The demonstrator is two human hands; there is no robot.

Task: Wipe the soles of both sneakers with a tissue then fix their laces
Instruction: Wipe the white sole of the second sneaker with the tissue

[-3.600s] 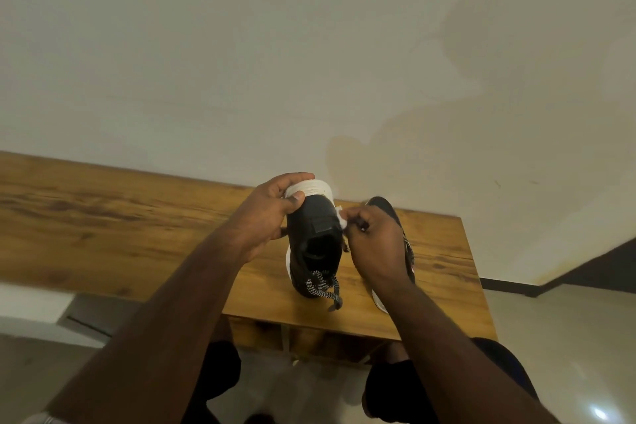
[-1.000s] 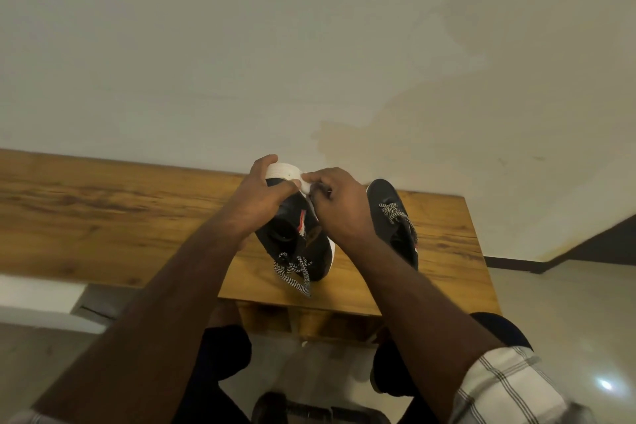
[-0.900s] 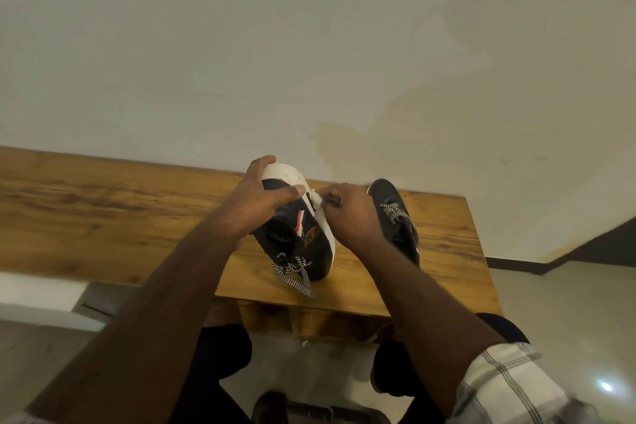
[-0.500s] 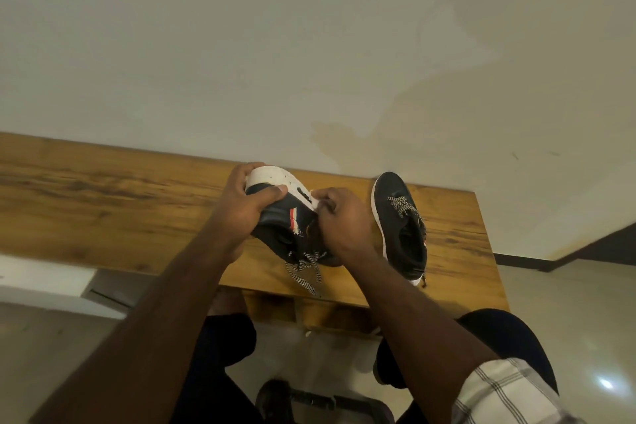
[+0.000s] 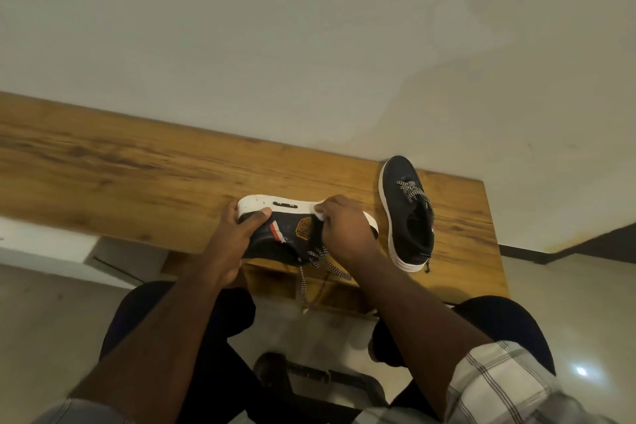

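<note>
I hold a dark sneaker on its side above the wooden table's near edge, white sole turned up and away from me. My left hand grips its heel end, thumb on the dark upper. My right hand pinches a small white tissue against the sole's edge near the middle. Its striped laces dangle loose below. The second dark sneaker stands upright on the table to the right, toe pointing away, laces loose.
The long wooden table stands against a pale wall. My knees are under its near edge, and a dark object lies on the tiled floor between my legs.
The held sneaker has turned from heel-up to lying sideways with its sole facing up. My right hand with the tissue has moved along the sole toward the middle.
</note>
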